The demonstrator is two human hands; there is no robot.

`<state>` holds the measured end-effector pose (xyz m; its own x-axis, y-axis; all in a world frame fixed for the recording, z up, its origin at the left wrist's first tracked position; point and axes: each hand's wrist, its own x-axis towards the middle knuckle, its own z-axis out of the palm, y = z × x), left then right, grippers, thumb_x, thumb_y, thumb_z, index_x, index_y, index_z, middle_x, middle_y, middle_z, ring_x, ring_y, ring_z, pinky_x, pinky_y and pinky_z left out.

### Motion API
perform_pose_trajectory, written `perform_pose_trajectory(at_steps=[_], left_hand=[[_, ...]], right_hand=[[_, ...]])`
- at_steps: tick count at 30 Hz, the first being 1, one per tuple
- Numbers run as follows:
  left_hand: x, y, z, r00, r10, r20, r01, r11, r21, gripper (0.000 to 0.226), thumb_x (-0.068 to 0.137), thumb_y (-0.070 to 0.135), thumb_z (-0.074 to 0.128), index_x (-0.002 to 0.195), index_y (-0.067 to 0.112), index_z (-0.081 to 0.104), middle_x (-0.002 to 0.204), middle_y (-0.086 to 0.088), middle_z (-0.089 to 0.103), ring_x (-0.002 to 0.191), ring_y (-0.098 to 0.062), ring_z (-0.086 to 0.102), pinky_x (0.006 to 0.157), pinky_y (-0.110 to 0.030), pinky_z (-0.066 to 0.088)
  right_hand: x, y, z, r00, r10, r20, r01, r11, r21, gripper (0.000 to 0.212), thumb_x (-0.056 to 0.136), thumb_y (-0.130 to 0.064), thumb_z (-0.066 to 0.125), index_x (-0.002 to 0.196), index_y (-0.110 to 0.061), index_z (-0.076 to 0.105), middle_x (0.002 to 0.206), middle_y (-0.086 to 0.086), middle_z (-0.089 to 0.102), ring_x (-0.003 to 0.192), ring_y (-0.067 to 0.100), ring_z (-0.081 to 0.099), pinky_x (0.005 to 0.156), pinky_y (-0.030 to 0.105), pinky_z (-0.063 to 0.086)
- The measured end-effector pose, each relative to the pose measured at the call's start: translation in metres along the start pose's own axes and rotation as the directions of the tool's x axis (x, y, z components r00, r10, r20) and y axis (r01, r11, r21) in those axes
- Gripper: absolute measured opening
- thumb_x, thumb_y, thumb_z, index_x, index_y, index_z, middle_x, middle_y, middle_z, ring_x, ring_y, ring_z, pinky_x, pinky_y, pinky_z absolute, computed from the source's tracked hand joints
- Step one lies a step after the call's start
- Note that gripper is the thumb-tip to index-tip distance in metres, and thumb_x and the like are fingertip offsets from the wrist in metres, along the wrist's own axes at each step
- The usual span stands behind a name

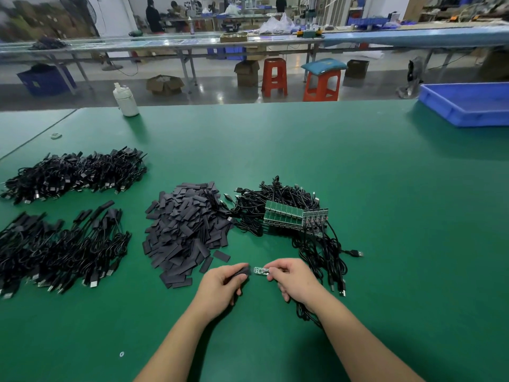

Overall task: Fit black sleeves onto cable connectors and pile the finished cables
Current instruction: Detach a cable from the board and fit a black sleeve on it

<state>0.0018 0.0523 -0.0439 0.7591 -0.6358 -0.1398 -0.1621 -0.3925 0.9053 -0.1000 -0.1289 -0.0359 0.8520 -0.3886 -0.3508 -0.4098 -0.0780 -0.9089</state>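
Observation:
My left hand [223,285] pinches a black sleeve [244,271], its open end facing right. My right hand [293,279] pinches a cable's small green connector board [260,271], whose tip sits just at the sleeve's mouth. That cable trails under my right wrist. A heap of loose black sleeves [184,232] lies just beyond my left hand. A bundle of unsleeved cables with green boards [292,216] lies beyond my right hand. Two piles of sleeved cables sit to the left, one near [60,249] and one far [74,173].
The green table [275,147] carries a white bottle [126,100] at the far left edge and a blue tray [468,104] at the far right. A small washer [121,354] lies near the front. Stools, boxes, benches and people are beyond the table.

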Motion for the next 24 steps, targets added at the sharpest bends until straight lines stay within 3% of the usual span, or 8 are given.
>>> perform_pose_trajectory(at_steps=[4, 6, 8, 11, 17, 24], left_hand=[[0.003, -0.003, -0.003, 1.000, -0.011, 0.001, 0.011, 1.000, 0.028, 0.026, 0.095, 0.015, 0.064, 0.117, 0.026, 0.071, 0.054, 0.004, 0.059, 0.042, -0.010, 0.044, 0.046, -0.020, 0.040], [0.005, -0.002, -0.006, 0.999, 0.031, 0.018, -0.033, 0.993, 0.113, 0.028, 0.093, 0.018, 0.066, 0.121, 0.025, 0.070, 0.058, 0.014, 0.062, 0.047, -0.001, 0.048, 0.052, -0.014, 0.040], [0.008, 0.001, -0.008, 0.994, 0.091, 0.052, -0.101, 0.968, 0.229, 0.030, 0.092, 0.021, 0.068, 0.122, 0.025, 0.069, 0.078, 0.022, 0.068, 0.066, 0.007, 0.058, 0.066, -0.009, 0.042], [0.013, 0.002, -0.012, 0.978, 0.179, 0.104, -0.205, 0.907, 0.369, 0.030, 0.092, 0.025, 0.068, 0.122, 0.028, 0.069, 0.097, 0.015, 0.065, 0.091, 0.002, 0.059, 0.085, -0.019, 0.045], [0.017, 0.000, -0.024, 0.953, 0.272, 0.136, -0.300, 0.766, 0.568, 0.030, 0.094, 0.033, 0.062, 0.123, 0.037, 0.065, 0.096, 0.016, 0.066, 0.093, -0.012, 0.054, 0.083, -0.030, 0.046], [0.016, 0.006, -0.021, 0.949, 0.283, 0.138, -0.311, 0.776, 0.549, 0.030, 0.094, 0.032, 0.064, 0.123, 0.034, 0.067, 0.107, 0.015, 0.070, 0.099, -0.009, 0.060, 0.088, -0.028, 0.048]], right_hand=[[0.001, 0.002, -0.002, 1.000, 0.025, 0.013, -0.025, 0.998, 0.060, 0.019, 0.096, -0.009, 0.057, 0.098, -0.020, 0.073, 0.082, 0.001, 0.073, 0.046, 0.013, 0.049, 0.047, 0.029, 0.047], [0.001, 0.002, -0.001, 0.999, 0.037, 0.018, -0.038, 0.998, 0.053, 0.019, 0.096, -0.010, 0.057, 0.096, -0.021, 0.073, 0.081, 0.001, 0.072, 0.046, 0.013, 0.050, 0.049, 0.030, 0.049], [0.002, 0.001, 0.000, 0.998, 0.048, 0.027, -0.049, 0.997, 0.055, 0.020, 0.096, -0.010, 0.056, 0.097, -0.021, 0.073, 0.081, 0.002, 0.071, 0.046, 0.013, 0.051, 0.051, 0.029, 0.050], [0.003, 0.000, 0.005, 0.998, 0.060, 0.034, -0.064, 0.993, 0.100, 0.021, 0.098, -0.010, 0.053, 0.100, -0.019, 0.072, 0.083, -0.001, 0.071, 0.047, 0.010, 0.051, 0.051, 0.027, 0.052], [0.002, 0.000, 0.008, 0.998, 0.060, 0.026, -0.063, 0.990, 0.126, 0.021, 0.100, -0.010, 0.052, 0.103, -0.017, 0.071, 0.086, 0.002, 0.069, 0.048, 0.008, 0.053, 0.057, 0.029, 0.055], [-0.003, -0.003, 0.011, 0.999, 0.050, 0.006, -0.051, 0.996, 0.073, 0.020, 0.101, -0.009, 0.052, 0.108, -0.015, 0.070, 0.088, 0.002, 0.070, 0.045, 0.007, 0.049, 0.053, 0.024, 0.053]])
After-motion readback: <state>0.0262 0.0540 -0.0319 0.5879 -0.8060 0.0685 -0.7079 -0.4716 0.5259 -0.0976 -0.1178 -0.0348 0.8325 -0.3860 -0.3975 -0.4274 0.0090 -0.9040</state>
